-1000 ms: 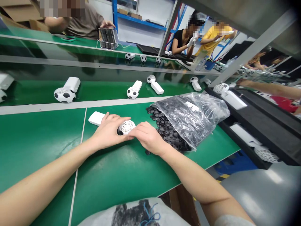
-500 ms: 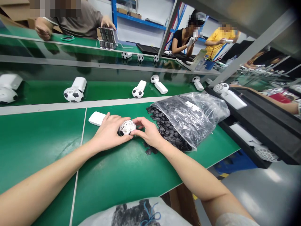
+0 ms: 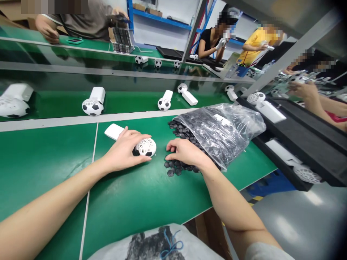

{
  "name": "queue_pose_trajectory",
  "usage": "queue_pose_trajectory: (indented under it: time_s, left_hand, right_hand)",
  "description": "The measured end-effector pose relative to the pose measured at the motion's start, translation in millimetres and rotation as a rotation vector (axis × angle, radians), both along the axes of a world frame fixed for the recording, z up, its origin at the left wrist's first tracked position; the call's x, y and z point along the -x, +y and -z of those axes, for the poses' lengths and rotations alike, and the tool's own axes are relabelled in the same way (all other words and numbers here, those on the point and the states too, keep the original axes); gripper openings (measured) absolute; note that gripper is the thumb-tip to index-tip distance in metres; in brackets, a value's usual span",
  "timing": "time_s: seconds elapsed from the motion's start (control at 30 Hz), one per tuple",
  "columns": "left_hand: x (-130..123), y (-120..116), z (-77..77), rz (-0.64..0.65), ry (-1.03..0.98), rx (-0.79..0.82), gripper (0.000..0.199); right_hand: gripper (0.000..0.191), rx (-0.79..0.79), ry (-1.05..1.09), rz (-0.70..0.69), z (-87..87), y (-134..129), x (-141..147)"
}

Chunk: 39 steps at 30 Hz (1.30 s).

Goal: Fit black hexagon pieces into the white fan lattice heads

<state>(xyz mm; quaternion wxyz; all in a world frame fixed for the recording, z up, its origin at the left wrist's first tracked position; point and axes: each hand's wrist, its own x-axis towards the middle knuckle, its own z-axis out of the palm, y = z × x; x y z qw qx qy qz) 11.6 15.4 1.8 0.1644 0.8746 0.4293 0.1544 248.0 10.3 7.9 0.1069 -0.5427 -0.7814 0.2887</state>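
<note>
My left hand (image 3: 126, 150) is wrapped round a white soccer-ball-shaped device (image 3: 146, 147) with a lattice top and black patches. Its white block-like handle (image 3: 113, 131) sticks out behind the hand. To the right, my right hand (image 3: 183, 151) is over loose black pentagon pieces (image 3: 173, 169) at the mouth of a clear plastic bag (image 3: 226, 130). Its thumb and fingers are bent, with a gap between them, and no piece shows there. Part of the pile is hidden beneath this hand.
Beyond the table's edge, a green conveyor belt (image 3: 130, 103) carries several soccer-ball devices, including one (image 3: 93, 106) at left. Black trays (image 3: 306, 139) with white devices stand at right. Co-workers sit across the line; another person's arms (image 3: 311, 94) reach in at right.
My right hand has left the ball device and moved right to the black pieces. My left hand keeps its hold. Devices on the belt have shifted slightly right in view.
</note>
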Motion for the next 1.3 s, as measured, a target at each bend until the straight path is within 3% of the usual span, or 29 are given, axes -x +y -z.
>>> queue_pose_trajectory:
  time_s: [0.1, 0.27, 0.37, 0.47, 0.57, 0.73, 0.83, 1.1, 1.3]
  left_hand:
    - [-4.2, -4.8, 0.3, -0.002, 0.03, 0.065, 0.06]
    - [-15.4, -14.0, 7.0, -0.132, 0.009, 0.036, 0.061]
    - [-11.7, -9.4, 5.6, -0.017, -0.004, 0.092, 0.057]
    - [-4.2, -2.7, 1.3, 0.106, -0.014, 0.175, 0.059]
    - [-2.5, -1.8, -0.8, 0.126, -0.065, 0.251, 0.059]
    - [-11.4, -8.6, -0.5, 0.074, -0.167, 0.275, 0.051]
    - [-14.8, -10.4, 0.0, 0.057, -0.205, 0.259, 0.043]
    - [-14.7, -12.3, -1.0, 0.044, -0.2, 0.255, 0.032]
    - [-17.6, -14.5, 0.5, 0.059, -0.206, 0.201, 0.033]
  right_hand:
    - [0.008, 0.001, -0.068, -0.045, 1.6, -3.5, 0.9]
    - [0.008, -0.015, -0.024, -0.122, 0.2, -9.9, 8.6]
    - [0.008, 0.029, 0.129, -0.155, -1.7, -11.7, 9.9]
    - [0.009, -0.113, 0.285, -0.161, -3.3, -11.8, 11.0]
    - [0.018, -0.259, 0.366, -0.232, -3.6, -12.0, 13.2]
    - [0.023, -0.467, 0.224, -0.367, 0.9, -13.5, 20.3]
    - [0.024, -0.513, 0.201, -0.419, 3.6, -15.2, 25.3]
    - [0.007, -0.38, 0.477, -0.256, 8.6, -12.0, 30.9]
    - [0.02, -0.179, 0.532, -0.152, 22.0, -3.7, 29.5]
